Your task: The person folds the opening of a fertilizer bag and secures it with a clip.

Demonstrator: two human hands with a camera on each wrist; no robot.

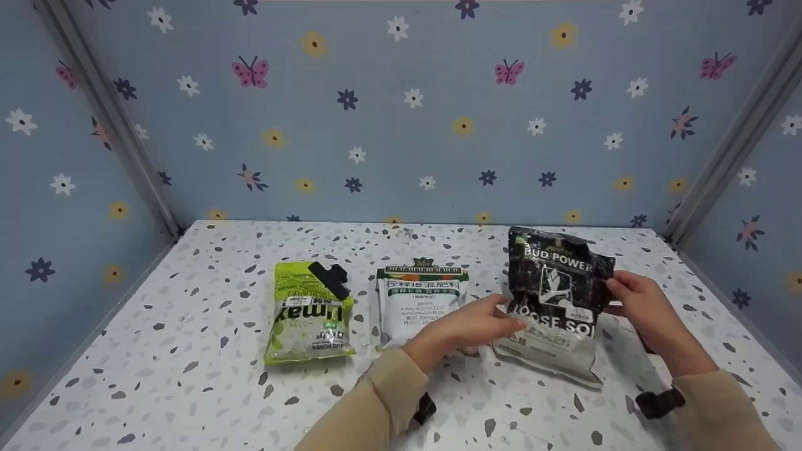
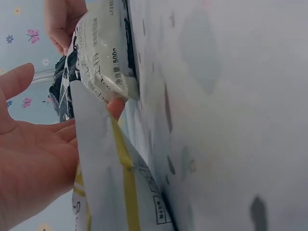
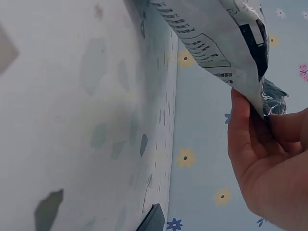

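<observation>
A black and pale-grey soil bag [image 1: 551, 300] marked "BUD POWER" leans on the table at the right. My right hand [image 1: 645, 313] pinches its upper right edge between thumb and fingers, as the right wrist view also shows with the bag's printed back [image 3: 207, 43]. Beside the bag's left edge, my left hand [image 1: 463, 326] has its fingers extended and thumb apart. In the left wrist view, a fingertip [image 2: 115, 108] shows by the soil bag's bottom [image 2: 106, 57]; whether it touches cannot be told. A white fertilizer bag [image 1: 416, 304] stands partly behind the left hand.
At the left lies a green bag [image 1: 310, 319] with a black clip [image 1: 330, 279] on its top corner. The speckled tabletop [image 1: 188, 376] ends at a flowered blue back wall [image 1: 401, 125], with side panels at left and right.
</observation>
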